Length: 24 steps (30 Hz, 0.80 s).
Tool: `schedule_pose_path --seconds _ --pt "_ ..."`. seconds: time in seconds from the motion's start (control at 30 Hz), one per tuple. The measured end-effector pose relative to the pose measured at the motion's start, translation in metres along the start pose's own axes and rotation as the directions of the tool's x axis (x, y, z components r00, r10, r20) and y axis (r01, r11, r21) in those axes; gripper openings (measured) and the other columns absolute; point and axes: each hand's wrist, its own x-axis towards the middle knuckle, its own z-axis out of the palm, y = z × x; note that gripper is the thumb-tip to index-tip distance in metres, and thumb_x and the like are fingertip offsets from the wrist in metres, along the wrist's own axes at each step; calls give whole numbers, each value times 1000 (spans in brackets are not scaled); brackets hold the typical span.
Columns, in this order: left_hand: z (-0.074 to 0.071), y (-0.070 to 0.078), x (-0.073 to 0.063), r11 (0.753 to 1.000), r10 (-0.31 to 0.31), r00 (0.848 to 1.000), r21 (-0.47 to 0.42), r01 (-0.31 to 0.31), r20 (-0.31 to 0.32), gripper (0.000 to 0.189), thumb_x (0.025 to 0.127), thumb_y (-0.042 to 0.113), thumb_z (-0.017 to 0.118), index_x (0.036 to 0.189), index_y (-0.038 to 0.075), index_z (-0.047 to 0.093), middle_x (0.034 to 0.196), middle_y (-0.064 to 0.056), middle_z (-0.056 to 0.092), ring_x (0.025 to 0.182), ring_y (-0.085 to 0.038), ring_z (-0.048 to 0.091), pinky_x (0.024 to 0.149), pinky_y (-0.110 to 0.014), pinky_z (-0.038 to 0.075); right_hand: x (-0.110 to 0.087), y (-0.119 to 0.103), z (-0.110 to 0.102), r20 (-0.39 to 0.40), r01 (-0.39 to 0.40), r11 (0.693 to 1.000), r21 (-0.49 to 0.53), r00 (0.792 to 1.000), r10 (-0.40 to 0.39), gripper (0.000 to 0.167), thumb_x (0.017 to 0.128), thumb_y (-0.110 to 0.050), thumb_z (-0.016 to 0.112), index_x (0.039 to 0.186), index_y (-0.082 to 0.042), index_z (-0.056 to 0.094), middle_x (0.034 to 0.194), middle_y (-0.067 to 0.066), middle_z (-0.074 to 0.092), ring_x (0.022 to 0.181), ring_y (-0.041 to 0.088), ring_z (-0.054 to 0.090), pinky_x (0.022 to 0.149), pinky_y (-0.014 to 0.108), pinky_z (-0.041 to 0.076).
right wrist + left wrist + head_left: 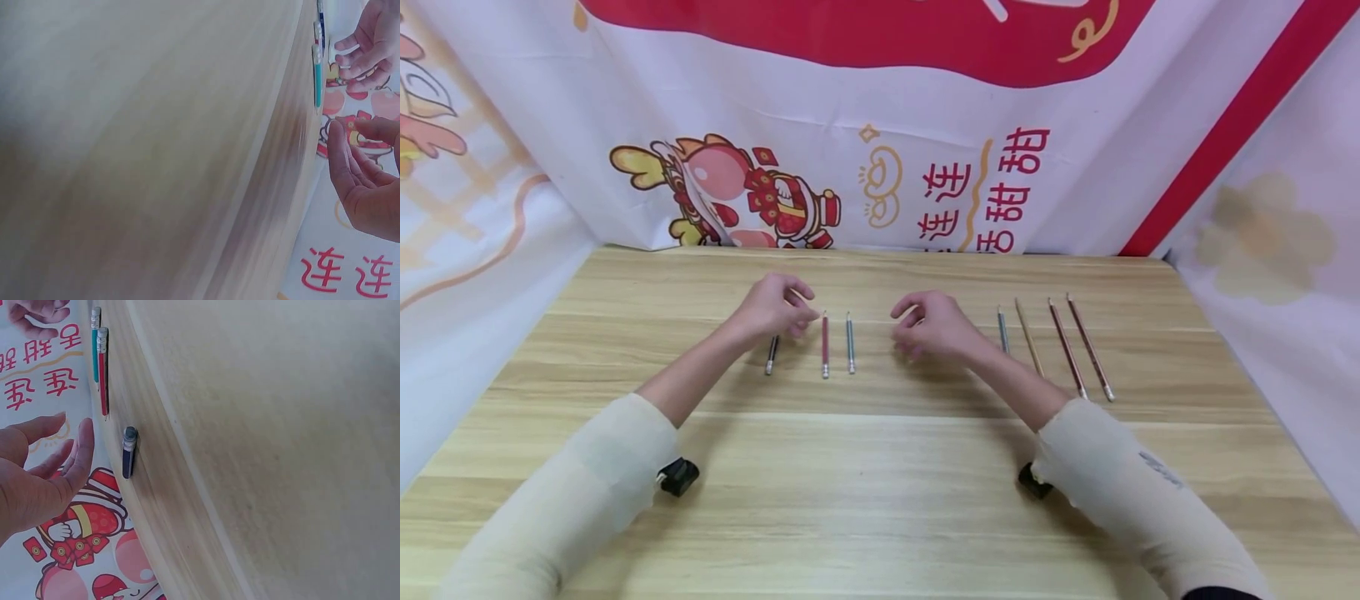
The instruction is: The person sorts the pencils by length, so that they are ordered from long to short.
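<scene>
My left hand hovers over the table's left half with loosely bent fingers and nothing between them. Beneath it lies a dark pencil, its upper part hidden by the hand in the head view. Just right of those fingertips is a red pencil, with a teal pencil beside it. All three have their eraser ends toward me. My right hand, also relaxed and holding nothing, is above the table to the right of the teal pencil. In the right wrist view its thumb and fingers are apart.
On the right lie a blue pencil, a plain wood-coloured pencil and two dark red pencils, partly behind my right forearm. A printed cloth hangs along the table's back edge. Black clips sit by both sleeves.
</scene>
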Motion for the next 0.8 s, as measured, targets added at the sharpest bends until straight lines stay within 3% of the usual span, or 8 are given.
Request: schedule_pose_path --seconds 0.2,0.37,0.57,0.8 --pt "-3 -5 -4 1000 -14 1000 10 14 14 36 98 0 68 129 -13 57 105 -24 67 81 -30 72 77 -39 68 8 -9 16 30 7 1000 11 1000 -8 34 91 6 69 124 11 62 94 18 69 77 30 72 70 41 68" --pt "-5 -8 -7 998 -54 998 -21 55 42 38 101 3 65 135 -11 55 115 -28 67 93 -35 74 82 -41 67 16 -16 29 40 8 999 34 999 -9 36 90 8 69 126 12 62 96 19 70 80 32 72 73 43 68" --pt "-6 -12 -8 989 -92 993 -112 101 80 42 103 5 62 139 -14 51 126 -33 64 102 -36 73 88 -40 66 25 -23 42 32 -2 1000 31 999 1 38 89 9 70 126 11 63 98 20 72 81 34 73 75 40 68" --pt "-7 -15 -8 961 -117 986 -237 142 116 41 107 5 54 141 -16 48 130 -35 61 105 -33 73 90 -35 65 36 -31 57 17 10 1000 -16 1000 -10 37 89 7 72 125 12 64 98 20 72 84 34 75 72 32 68"
